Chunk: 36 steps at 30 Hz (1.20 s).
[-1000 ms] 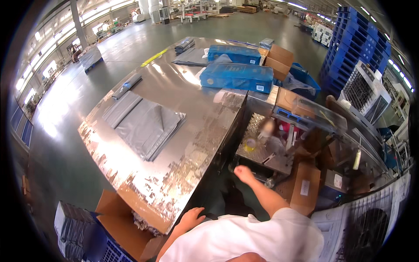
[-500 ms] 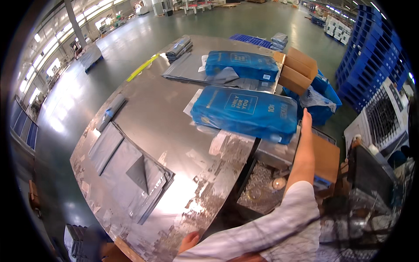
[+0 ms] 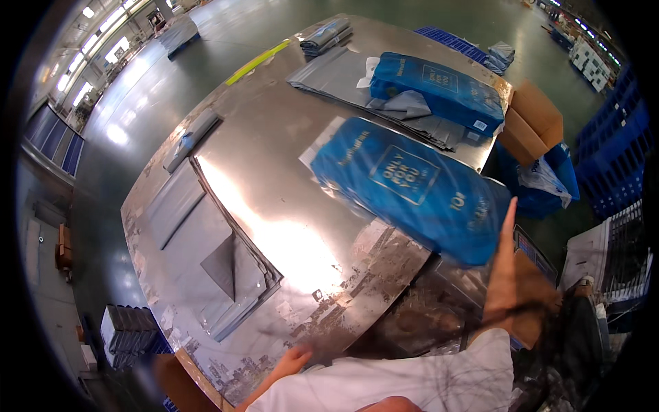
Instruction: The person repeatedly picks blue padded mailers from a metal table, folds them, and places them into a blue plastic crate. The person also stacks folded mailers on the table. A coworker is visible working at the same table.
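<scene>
So the near blue package (image 3: pixel 412 185) is lying at a slant across the right half of the metal counter (image 3: pixel 274 130), with its right end poking out past the counter's edge. The person's right hand (image 3: pixel 504 237) is up against that end, arm stretched out. A fingertip or so looks pretty straight along the wrapper, but the rest of the fingers are hidden, so I honestly can't tell how far open they are or whether they've got a proper hold.

Left hand (image 3: pixel 292 360) is down at the near edge of the counter, kinda blurry. I see nothing in those fingers, and I can't tell how open they are.

Far side: another blue package (image 3: pixel 436 86) sits on some flat grey sheets (image 3: pixel 326 75), with a grey bundle (image 3: pixel 326 36) just beyond them. To the right of that is an open cardboard box (image 3: pixel 532 123), next to a blue bin (image 3: pixel 569 172) with clear plastic in it.

Over on the left there's a stack of grey bags (image 3: pixel 185 254), top one with a folded-over corner, and a grey roll (image 3: pixel 193 142) just past it.
</scene>
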Each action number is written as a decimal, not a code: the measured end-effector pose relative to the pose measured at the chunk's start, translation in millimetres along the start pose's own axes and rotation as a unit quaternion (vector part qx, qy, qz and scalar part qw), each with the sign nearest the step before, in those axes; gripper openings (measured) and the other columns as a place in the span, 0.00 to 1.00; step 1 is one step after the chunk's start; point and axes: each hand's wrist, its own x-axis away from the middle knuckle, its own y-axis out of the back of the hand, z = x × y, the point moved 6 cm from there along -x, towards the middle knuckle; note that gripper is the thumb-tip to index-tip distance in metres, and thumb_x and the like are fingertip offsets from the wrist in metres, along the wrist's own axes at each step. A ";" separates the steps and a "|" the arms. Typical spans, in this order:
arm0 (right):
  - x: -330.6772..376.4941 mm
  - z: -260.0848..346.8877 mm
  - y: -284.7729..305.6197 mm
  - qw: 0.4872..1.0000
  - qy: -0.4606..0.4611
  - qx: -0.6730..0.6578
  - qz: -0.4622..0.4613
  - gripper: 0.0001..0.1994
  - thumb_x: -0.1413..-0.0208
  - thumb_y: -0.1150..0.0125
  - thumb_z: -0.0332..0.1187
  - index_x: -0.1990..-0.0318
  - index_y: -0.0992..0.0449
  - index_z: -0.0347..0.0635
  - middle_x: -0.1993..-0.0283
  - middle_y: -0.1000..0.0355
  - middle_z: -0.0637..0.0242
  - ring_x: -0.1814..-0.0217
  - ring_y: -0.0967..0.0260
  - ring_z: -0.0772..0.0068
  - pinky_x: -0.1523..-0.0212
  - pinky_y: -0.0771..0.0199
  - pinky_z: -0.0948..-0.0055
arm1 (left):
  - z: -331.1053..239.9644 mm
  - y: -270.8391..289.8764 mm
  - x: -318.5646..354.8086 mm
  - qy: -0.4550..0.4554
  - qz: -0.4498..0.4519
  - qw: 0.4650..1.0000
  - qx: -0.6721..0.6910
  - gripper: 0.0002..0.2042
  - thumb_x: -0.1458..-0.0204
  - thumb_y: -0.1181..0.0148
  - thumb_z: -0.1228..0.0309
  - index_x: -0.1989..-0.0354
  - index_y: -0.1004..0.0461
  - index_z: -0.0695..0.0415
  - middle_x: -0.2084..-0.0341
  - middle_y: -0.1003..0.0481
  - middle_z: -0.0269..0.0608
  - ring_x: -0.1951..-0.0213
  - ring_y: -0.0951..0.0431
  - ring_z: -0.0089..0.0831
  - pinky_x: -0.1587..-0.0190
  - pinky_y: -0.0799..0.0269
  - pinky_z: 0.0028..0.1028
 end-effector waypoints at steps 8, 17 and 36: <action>106.6 -84.8 -172.3 0.981 0.039 0.098 0.161 0.11 0.42 0.51 0.35 0.57 0.30 0.39 0.62 0.31 0.70 0.59 0.35 0.81 0.57 0.37 0.81 | -117.4 42.0 -118.6 -0.181 -0.164 0.970 -0.004 0.24 0.47 0.49 0.70 0.41 0.45 0.61 0.48 0.37 0.44 0.48 0.35 0.30 0.49 0.38 0.27; 232.3 -122.4 -231.9 0.944 -0.112 -0.087 0.298 0.07 0.41 0.54 0.31 0.64 0.31 0.38 0.67 0.35 0.73 0.64 0.38 0.82 0.60 0.38 0.81 | -69.3 42.3 -103.8 -0.052 -0.207 0.924 0.318 0.17 0.46 0.50 0.66 0.49 0.37 0.59 0.54 0.34 0.36 0.56 0.34 0.22 0.57 0.37 0.24; 263.1 -98.1 -227.3 0.838 -0.142 0.225 0.476 0.08 0.51 0.40 0.30 0.74 0.28 0.35 0.78 0.34 0.70 0.72 0.40 0.82 0.70 0.39 0.80 | -63.0 41.0 -88.2 -0.081 -0.130 0.987 0.052 0.11 0.48 0.45 0.66 0.70 0.25 0.63 0.79 0.28 0.30 0.73 0.31 0.20 0.69 0.33 0.22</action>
